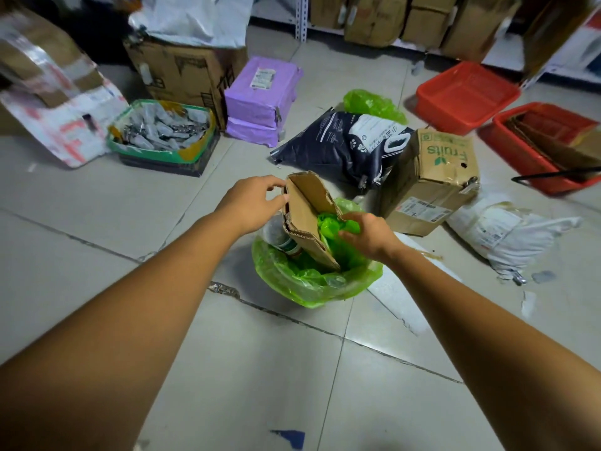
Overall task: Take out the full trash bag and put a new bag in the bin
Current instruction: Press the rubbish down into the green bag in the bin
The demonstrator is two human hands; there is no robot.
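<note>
A green trash bag (pixel 302 281) lines a small bin on the tiled floor; the bag's folded-over edge hides the bin itself. Folded brown cardboard (pixel 305 216) stands upright out of it, beside a plastic bottle (pixel 276 234). My left hand (pixel 252 198) pinches the cardboard's upper left edge. My right hand (pixel 367 236) grips a bunched fold of the green bag at the bin's right side. A second crumpled green bag (pixel 374 104) lies on the floor farther back.
Behind the bin lie a dark printed sack (pixel 328 144) and a "fruits" carton (pixel 432 177). Red baskets (pixel 465 96) stand at right, purple parcels (pixel 260 99) and a green-lined crate (pixel 162 138) at left, a white parcel (pixel 507 232) near right.
</note>
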